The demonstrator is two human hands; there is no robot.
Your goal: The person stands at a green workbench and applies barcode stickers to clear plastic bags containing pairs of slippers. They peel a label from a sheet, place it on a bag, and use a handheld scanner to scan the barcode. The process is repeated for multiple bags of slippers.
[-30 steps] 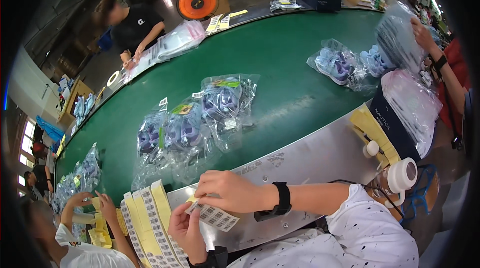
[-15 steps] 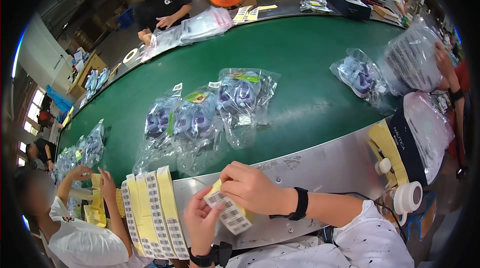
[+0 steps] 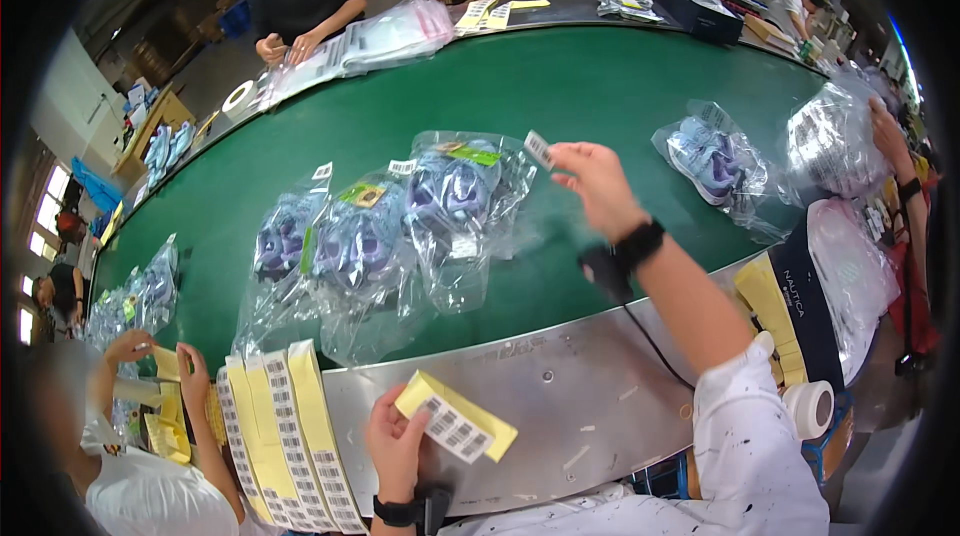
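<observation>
My left hand (image 3: 396,439) pinches a short yellow-backed strip of barcode labels (image 3: 457,428) above the metal ledge. Out over the green conveyor belt, my right hand (image 3: 595,186) holds a single white barcode label (image 3: 538,149) between thumb and fingers. Just left of that label lies a clear bag of blue-purple shoes (image 3: 452,191), with a green tag inside and a barcode label at its top corner. Two more bagged pairs of shoes (image 3: 358,236) overlap beside it, further left, and barcode labels show at their tops too.
Long yellow label strips (image 3: 290,436) hang over the metal ledge (image 3: 560,386) at left. Another bagged pair of shoes (image 3: 705,161) lies on the belt (image 3: 600,66) at right, near a co-worker's hand. A dark box (image 3: 815,306) with plastic bags and a white roll (image 3: 808,410) sit right.
My right hand has left the label strip and reached forward and right over the belt, carrying one label. My left hand keeps the strip. The bagged shoes appear shifted slightly left in view.
</observation>
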